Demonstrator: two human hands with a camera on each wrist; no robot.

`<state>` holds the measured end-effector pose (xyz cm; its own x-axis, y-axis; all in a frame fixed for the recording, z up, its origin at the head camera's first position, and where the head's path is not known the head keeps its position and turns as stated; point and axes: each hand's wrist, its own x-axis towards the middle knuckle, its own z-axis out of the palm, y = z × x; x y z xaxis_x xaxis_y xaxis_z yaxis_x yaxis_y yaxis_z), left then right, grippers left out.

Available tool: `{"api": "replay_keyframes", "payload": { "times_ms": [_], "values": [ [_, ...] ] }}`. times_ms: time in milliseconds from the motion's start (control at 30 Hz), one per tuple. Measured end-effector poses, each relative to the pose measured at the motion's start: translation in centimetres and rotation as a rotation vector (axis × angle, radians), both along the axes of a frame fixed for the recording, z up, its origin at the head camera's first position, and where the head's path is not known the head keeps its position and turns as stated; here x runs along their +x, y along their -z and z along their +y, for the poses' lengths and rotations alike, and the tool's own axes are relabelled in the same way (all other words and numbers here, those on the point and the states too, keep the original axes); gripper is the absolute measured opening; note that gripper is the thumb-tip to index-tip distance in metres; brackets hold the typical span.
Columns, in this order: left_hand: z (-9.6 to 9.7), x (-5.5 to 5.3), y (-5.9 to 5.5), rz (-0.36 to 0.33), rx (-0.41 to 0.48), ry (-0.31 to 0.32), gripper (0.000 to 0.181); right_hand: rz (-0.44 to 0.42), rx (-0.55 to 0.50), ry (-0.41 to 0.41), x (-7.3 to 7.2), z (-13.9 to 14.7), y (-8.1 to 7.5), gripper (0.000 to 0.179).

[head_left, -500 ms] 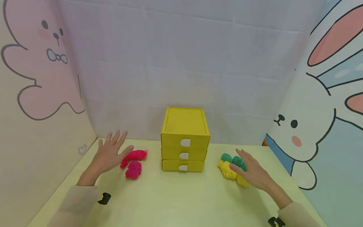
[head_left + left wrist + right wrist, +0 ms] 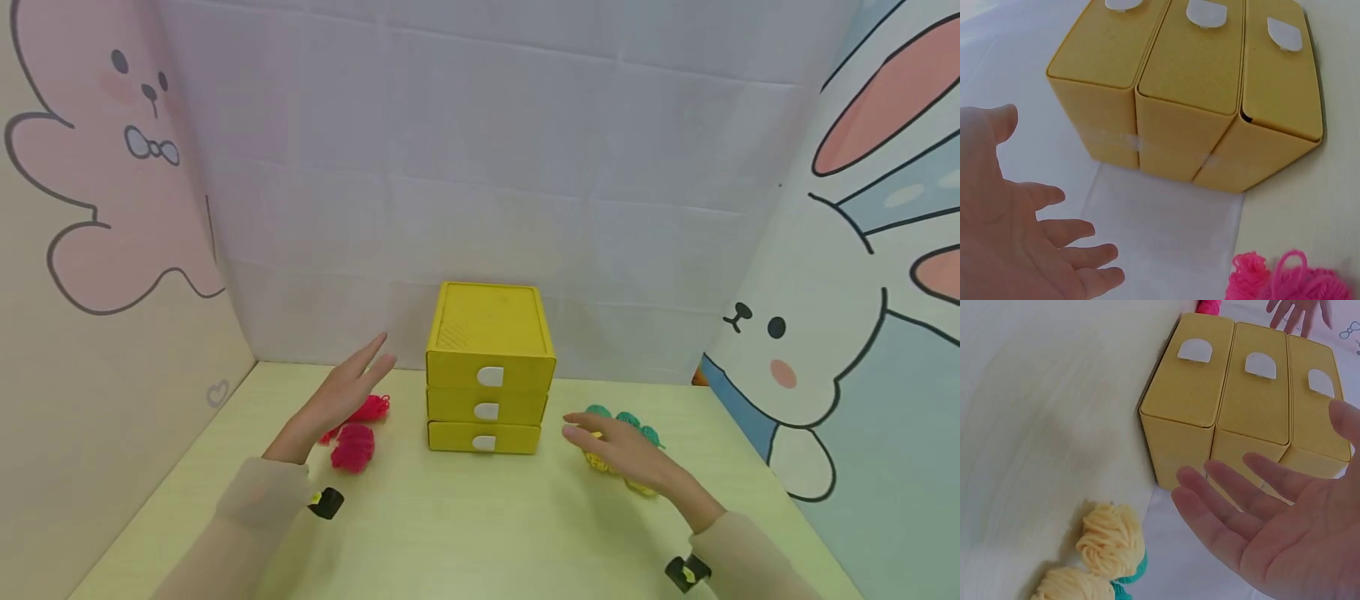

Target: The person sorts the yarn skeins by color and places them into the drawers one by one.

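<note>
A yellow three-drawer box with white tabs stands at the middle back of the table, all its drawers closed. My left hand hovers left of it, fingers extended and holding nothing, above a red yarn bundle and a magenta yarn bundle. On the other side, my right hand is held over yellow yarn bundles-free space, palm facing the box, touching nothing. Yellow yarn and green yarn lie beneath it, partly hidden by the hand in the head view.
The pale table meets a white cloth backdrop behind the box. Side walls carry a pink cartoon figure at left and a white rabbit at right. Each sleeve has a small black wrist device.
Both hands have moved inward toward the box, the left to the right and the right to the left. The box and yarn have stayed in place.
</note>
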<state>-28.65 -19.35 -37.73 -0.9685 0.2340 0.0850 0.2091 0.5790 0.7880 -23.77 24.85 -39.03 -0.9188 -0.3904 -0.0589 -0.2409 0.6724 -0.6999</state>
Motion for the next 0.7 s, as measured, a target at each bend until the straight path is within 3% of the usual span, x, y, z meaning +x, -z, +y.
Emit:
{"api": "replay_keyframes", "payload": {
  "times_ms": [233, 400, 700],
  "values": [
    [2.5, -1.1, -0.9, -0.112, 0.146, 0.009, 0.088, -0.238, -0.189, -0.073, -0.9, -2.2, -0.7, 0.067],
    [4.4, -2.1, -1.3, -0.158, 0.21, -0.021, 0.091, -0.293, -0.29, -0.135, -1.5, -3.6, -1.0, 0.068],
    [6.4, -3.5, -1.8, -0.185, 0.302, -0.02, 0.085, -0.375, -0.463, -0.143, -2.5, -6.1, -1.1, 0.073]
  ]
}}
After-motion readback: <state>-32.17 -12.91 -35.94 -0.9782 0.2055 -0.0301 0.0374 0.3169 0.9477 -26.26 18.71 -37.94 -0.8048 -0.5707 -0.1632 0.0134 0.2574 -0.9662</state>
